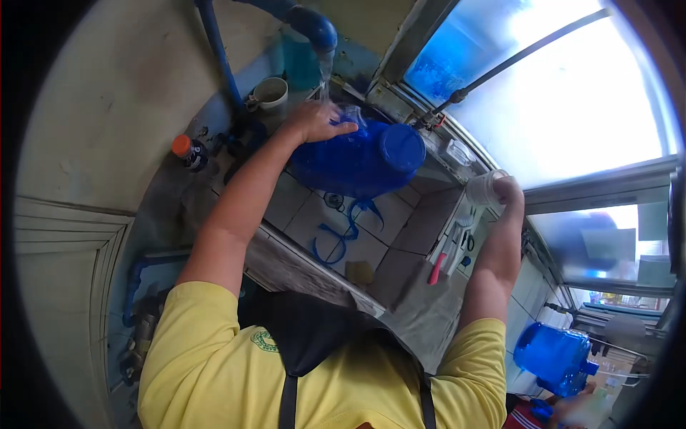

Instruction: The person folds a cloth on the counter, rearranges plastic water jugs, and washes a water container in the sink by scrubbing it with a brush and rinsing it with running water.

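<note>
A blue plastic water jug (336, 168) with a round blue cap lies tilted on its side in the tiled sink. My left hand (318, 121) is on its upper side, thumb stretched along it and fingers partly hidden by splashing water. Water runs from a blue pipe spout (325, 39) onto the hand and jug. Out to the right, my right hand (509, 190) is wrapped round a whitish tub (486, 187) by the window ledge. Below that tub, a red-handled knife (438, 268) and scissors (468, 239) lie on the counter.
Blue strips (346, 232) and a sponge (359, 272) lie on the sink floor. A white mug (271, 93) and an orange-capped bottle (190, 152) stand at the left. At lower right are a large blue water bottle (554, 354) and another person in red (529, 415).
</note>
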